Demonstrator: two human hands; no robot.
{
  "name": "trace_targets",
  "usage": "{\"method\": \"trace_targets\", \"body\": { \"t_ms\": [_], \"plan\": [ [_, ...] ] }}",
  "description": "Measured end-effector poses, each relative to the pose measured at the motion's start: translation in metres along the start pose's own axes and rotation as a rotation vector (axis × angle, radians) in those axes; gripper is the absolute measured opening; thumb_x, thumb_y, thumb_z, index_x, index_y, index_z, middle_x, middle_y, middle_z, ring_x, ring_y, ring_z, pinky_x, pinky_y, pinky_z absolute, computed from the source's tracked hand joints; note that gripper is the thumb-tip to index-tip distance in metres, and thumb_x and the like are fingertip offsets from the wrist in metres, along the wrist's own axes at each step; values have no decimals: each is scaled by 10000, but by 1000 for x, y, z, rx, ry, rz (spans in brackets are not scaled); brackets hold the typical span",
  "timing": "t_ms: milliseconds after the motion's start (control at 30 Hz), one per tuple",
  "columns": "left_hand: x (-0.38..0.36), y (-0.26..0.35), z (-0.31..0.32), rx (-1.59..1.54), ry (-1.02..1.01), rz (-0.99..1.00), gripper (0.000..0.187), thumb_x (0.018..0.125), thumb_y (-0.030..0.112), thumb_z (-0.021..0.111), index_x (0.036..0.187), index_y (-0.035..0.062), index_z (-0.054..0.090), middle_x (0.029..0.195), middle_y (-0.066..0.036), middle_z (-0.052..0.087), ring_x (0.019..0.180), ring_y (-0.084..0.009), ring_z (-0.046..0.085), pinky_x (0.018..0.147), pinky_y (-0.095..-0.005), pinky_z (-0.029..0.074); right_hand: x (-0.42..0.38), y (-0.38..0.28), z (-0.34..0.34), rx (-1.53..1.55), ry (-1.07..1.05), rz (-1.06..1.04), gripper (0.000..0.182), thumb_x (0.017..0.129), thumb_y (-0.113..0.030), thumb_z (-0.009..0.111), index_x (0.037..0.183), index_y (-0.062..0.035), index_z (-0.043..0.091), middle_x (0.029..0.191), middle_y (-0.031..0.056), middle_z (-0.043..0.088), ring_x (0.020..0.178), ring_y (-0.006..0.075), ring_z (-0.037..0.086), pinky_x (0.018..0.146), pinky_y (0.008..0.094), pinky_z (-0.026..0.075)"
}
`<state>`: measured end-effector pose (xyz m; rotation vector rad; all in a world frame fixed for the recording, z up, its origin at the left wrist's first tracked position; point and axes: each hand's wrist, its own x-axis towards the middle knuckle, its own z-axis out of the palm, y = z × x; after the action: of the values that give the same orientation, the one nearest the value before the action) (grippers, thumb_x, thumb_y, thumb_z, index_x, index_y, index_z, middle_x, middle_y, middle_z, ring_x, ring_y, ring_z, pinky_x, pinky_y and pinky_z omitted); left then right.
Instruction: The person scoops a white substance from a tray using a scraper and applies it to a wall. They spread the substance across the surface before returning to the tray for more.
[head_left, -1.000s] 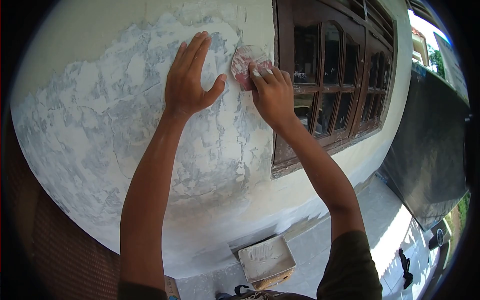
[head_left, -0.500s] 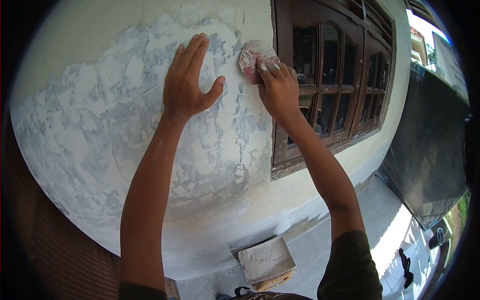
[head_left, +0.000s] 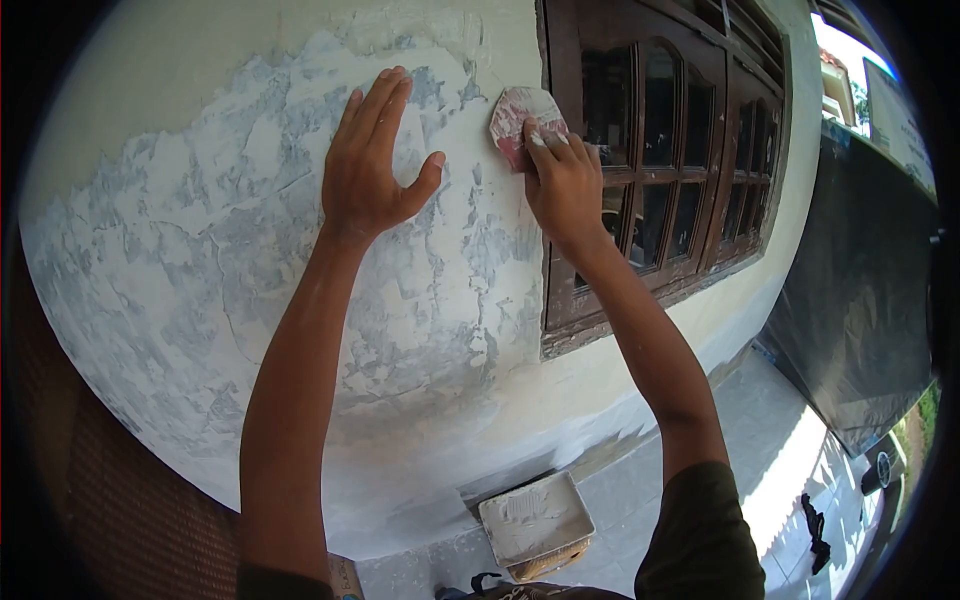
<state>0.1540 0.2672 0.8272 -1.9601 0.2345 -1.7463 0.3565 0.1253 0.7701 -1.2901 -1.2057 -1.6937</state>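
Note:
My left hand [head_left: 372, 165] lies flat against the patchy grey-and-white wall [head_left: 200, 260], fingers spread and pointing up, holding nothing. My right hand [head_left: 563, 180] grips a small red scraper [head_left: 520, 112] smeared with white putty. Its blade presses on the wall right beside the dark wooden window frame [head_left: 560, 200]. White putty coats my right fingertips.
A brown multi-pane window [head_left: 680, 150] fills the wall to the right. On the tiled floor below sits a square tray [head_left: 535, 520] holding white putty. A dark sheet [head_left: 860, 300] hangs at the right, and a black rag [head_left: 812, 530] lies on the floor.
My right hand has slid the scraper up and to the right along the wall, toward the window frame. My left hand has stayed in place.

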Motion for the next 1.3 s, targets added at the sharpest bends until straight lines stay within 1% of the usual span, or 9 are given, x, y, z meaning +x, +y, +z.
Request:
{"method": "trace_targets", "body": {
  "t_ms": [133,367,467,700,833,967,1167,1267,1300],
  "plan": [
    [0,0,-1,4,-2,4,702,824,354,676,1385,-40,530,1458,-197,533,1374,-335,503,1156,-522,364,-23,-21,-24,157,-32,6,438,764,-40,702,1202,-39,704,852,86,629,883,277,603,791,415,451],
    [0,1,-1,2,-2,-10,699,815,341,679,1385,-37,532,1457,-191,537,1373,-331,505,1156,-519,367,61,22,3,10,150,71,396,771,-46,690,1167,-48,710,867,72,672,889,267,610,804,398,473],
    [0,1,-1,-11,4,-6,700,812,340,680,1385,-35,534,1457,-188,538,1372,-331,506,1156,-521,367,41,17,8,-52,24,3,521,736,-39,720,1255,-34,672,914,90,681,885,289,613,790,405,485],
    [0,1,-1,6,3,-1,701,811,341,684,1386,-32,535,1454,-190,541,1374,-329,506,1156,-521,366,-16,-25,-36,179,-98,60,488,744,18,698,1231,-16,696,862,120,651,872,295,617,756,383,487],
    [-1,-1,1,8,2,3,696,819,349,678,1384,-32,538,1456,-191,540,1374,-328,507,1156,-520,367,53,19,-26,358,123,345,382,778,-18,670,1156,-10,728,843,175,648,752,337,629,697,402,518],
    [-2,2,-1,-28,-5,0,676,841,267,646,1438,-5,484,1497,-181,505,1397,-343,475,1171,-533,335,84,54,1,418,179,321,378,770,-12,637,1136,-1,732,844,195,669,726,327,658,706,379,522],
    [-1,1,-1,-39,2,-4,673,841,264,646,1434,-11,486,1491,-186,509,1395,-348,476,1168,-536,338,64,54,-9,598,11,394,390,776,-9,608,1150,17,718,797,163,654,707,184,635,707,300,500],
    [-1,1,0,0,1,-3,691,820,344,674,1383,-33,540,1452,-192,545,1374,-325,507,1158,-517,367,35,60,-15,680,-84,439,371,794,-1,609,1148,28,715,796,117,646,731,129,602,720,263,485],
    [-1,1,0,1,0,-4,690,818,341,675,1382,-33,541,1452,-192,545,1375,-326,506,1159,-517,365,23,61,-14,775,-106,451,334,818,8,594,1129,35,715,789,55,619,745,91,551,713,258,467]
  ]
}}
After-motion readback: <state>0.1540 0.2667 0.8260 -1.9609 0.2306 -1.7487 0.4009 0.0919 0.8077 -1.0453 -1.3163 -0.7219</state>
